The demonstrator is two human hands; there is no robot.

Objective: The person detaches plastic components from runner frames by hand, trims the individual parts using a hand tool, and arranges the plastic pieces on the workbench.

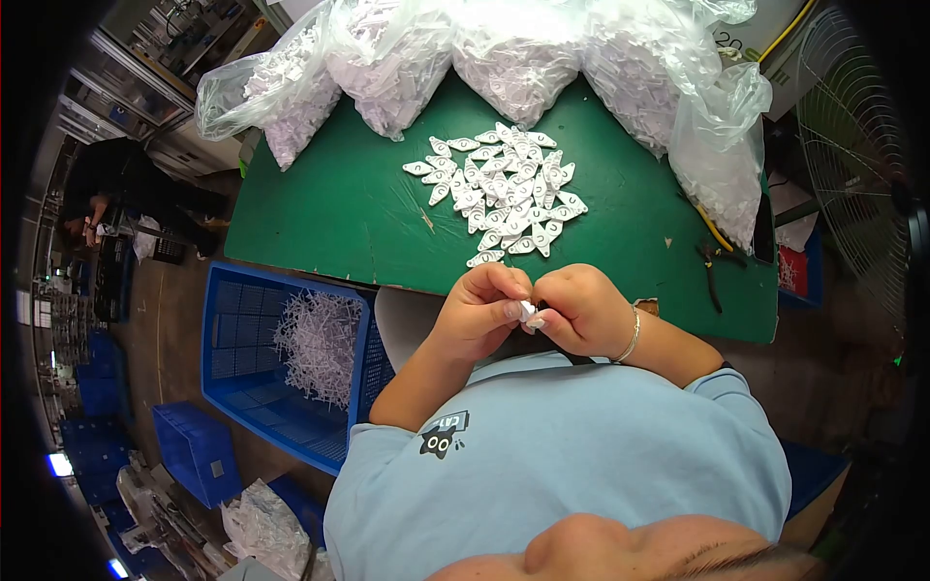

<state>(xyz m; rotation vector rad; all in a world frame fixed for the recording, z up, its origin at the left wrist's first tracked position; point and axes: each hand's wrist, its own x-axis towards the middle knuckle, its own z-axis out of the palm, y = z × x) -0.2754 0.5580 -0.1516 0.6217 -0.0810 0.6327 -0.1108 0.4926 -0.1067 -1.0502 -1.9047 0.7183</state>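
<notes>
My left hand (486,308) and my right hand (581,308) meet just in front of the green table's near edge. Between the fingertips of both hands is a small white piece (527,311), mostly covered by the fingers, so its full shape is hidden. The fingers of each hand are closed in a pinch on it. Beyond my hands, a loose pile of flat white diamond-shaped plastic pieces (511,184) with dark curved marks lies on the green table (329,218).
Clear plastic bags (518,73) full of white parts line the table's far side. Pliers (714,281) lie at the right. A blue crate (237,363) holds thin white scraps (320,349) at the left. A fan (857,126) stands at right; another person (145,189) bends over far left.
</notes>
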